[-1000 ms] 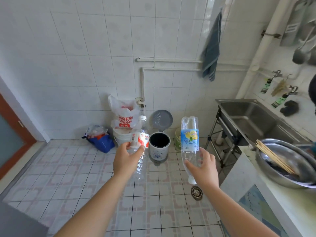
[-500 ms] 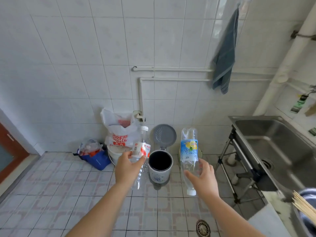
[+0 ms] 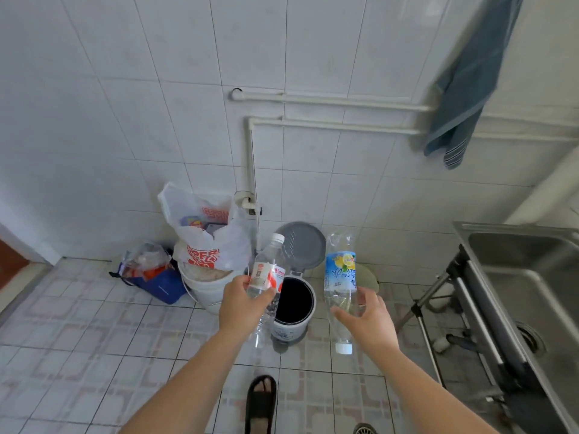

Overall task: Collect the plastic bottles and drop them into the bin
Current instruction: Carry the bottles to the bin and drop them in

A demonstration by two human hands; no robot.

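A small pedal bin (image 3: 293,324) stands on the floor by the wall, its grey lid (image 3: 302,247) raised and its dark inside showing. My left hand (image 3: 241,305) grips a clear bottle with a red and white label (image 3: 266,277), cap up, just left of the bin's mouth. My right hand (image 3: 368,321) holds a clear bottle with a blue and yellow label (image 3: 340,277) upside down, white cap at the bottom, just right of the bin. Both bottles hang above floor level, beside the opening.
A white bucket (image 3: 210,291) with a white plastic bag (image 3: 205,239) stands left of the bin, a blue bag (image 3: 159,283) further left. A steel sink on a folding stand (image 3: 520,277) fills the right. My sandalled foot (image 3: 261,402) is below the bin. A blue towel (image 3: 460,89) hangs above.
I have come closer to the bin, which now looks larger and lies between my hands. Both hands still hold their bottles. My foot has come into view.
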